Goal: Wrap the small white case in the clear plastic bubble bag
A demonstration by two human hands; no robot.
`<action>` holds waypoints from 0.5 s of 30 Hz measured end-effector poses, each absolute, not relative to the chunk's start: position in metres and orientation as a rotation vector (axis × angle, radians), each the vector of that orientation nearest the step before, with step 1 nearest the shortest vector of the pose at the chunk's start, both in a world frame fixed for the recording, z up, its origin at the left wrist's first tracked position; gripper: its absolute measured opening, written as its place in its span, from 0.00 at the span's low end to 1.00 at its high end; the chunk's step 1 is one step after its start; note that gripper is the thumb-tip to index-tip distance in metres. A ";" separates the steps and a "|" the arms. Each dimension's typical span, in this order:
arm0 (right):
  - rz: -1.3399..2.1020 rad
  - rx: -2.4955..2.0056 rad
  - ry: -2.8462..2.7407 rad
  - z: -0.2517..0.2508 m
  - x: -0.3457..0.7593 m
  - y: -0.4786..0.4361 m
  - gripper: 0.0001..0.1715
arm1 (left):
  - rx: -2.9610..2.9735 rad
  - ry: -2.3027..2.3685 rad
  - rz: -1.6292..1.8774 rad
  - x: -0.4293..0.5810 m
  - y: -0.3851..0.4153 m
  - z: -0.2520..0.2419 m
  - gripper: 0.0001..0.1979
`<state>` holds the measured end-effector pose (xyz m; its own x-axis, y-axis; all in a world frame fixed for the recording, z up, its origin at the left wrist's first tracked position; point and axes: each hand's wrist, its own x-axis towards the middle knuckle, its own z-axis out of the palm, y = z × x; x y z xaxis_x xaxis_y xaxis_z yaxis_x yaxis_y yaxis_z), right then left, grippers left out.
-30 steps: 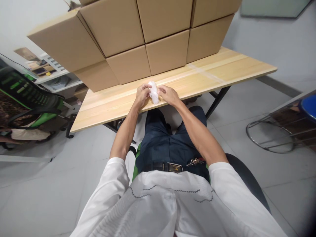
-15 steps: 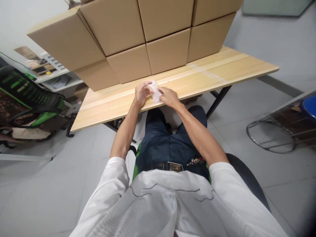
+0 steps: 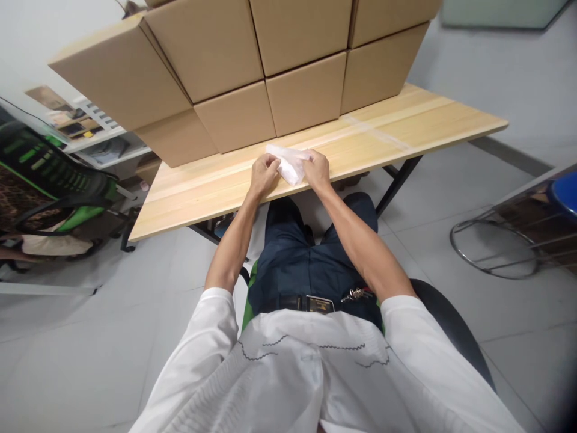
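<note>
A thin, crumpled white sheet [image 3: 291,166], tissue or soft plastic, is stretched between my two hands just over the front edge of the wooden table [image 3: 180,201]. My left hand [image 3: 264,172] pinches its left side between thumb and fingers. On the other side, my right hand [image 3: 317,169] grips the sheet's right edge with closed fingers. Whether anything lies inside the folds, I cannot tell.
Stacked cardboard boxes [image 3: 234,117] line the back of the table. A green and black chair [image 3: 54,174] with a person partly in view is at the left, near a white shelf [image 3: 108,150]. A stool with a blue seat [image 3: 565,195] stands at the right.
The white sheet has been spread wider. My right hand has shifted slightly right and up, and my left hand's fingers have closed onto the sheet's left side.
</note>
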<state>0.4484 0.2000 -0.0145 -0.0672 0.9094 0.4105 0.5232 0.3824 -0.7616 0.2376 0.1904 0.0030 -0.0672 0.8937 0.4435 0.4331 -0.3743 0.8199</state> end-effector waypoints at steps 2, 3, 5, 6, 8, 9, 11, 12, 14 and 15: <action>0.575 -1.317 -1.629 -0.014 0.449 0.201 0.32 | 1.897 1.481 1.430 0.235 0.193 0.000 0.06; 0.593 -1.333 -1.582 -0.014 0.449 0.203 0.32 | 1.962 1.502 1.419 0.235 0.194 -0.003 0.05; 0.606 -1.316 -1.545 -0.017 0.448 0.207 0.31 | 2.119 1.528 1.336 0.235 0.198 -0.007 0.02; 0.606 -1.298 -1.526 -0.019 0.448 0.210 0.29 | 2.213 1.539 1.247 0.235 0.201 -0.009 0.06; 0.608 -1.254 -1.478 -0.025 0.448 0.218 0.25 | 2.407 1.564 0.982 0.236 0.206 -0.012 0.16; 0.611 -1.233 -1.450 -0.029 0.448 0.222 0.23 | 2.484 1.575 0.843 0.237 0.208 -0.013 0.20; 0.617 -1.193 -1.396 -0.037 0.448 0.230 0.21 | 2.567 1.580 0.672 0.237 0.211 -0.013 0.25; 0.617 -1.173 -1.373 -0.040 0.448 0.233 0.21 | 2.575 1.574 0.654 0.236 0.212 -0.013 0.25; 0.612 -1.138 -1.336 -0.046 0.448 0.238 0.24 | 2.549 1.558 0.696 0.235 0.212 -0.012 0.22; 0.608 -1.125 -1.325 -0.047 0.448 0.239 0.26 | 2.525 1.554 0.731 0.234 0.211 -0.012 0.20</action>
